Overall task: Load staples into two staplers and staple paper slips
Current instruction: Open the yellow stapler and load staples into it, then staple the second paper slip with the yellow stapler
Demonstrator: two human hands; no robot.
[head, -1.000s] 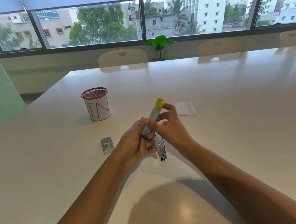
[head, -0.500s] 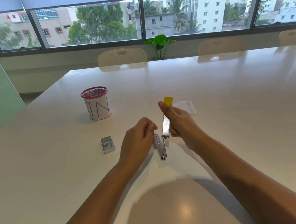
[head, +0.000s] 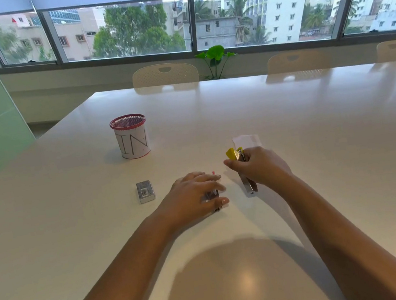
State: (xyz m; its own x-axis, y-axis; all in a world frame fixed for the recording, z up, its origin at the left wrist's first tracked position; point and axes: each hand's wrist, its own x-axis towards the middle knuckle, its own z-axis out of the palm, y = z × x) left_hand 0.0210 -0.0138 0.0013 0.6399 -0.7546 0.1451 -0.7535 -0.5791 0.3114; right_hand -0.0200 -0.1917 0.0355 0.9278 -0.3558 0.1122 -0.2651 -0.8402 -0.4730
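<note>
Head view: right hand (head: 261, 167) clamps the yellow stapler (head: 242, 169); left hand (head: 193, 196), just left of it, closes over a second stapler (head: 212, 195).

An office meeting room is suggested: a long white counter (head: 292, 135) is lined by chairs (head: 164, 74) on the far side, beneath wide windows (head: 120, 30) overlooking city buildings.

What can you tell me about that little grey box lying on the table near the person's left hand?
The small grey box is a flat rectangular pack, cardboard by the look of it, with a barcode-like label on its top face. It looks closed and lies flat on the white table, its long side running away from the person. It sits beside the left hand without touching it, nearer than the red-rimmed mesh cup.
</note>
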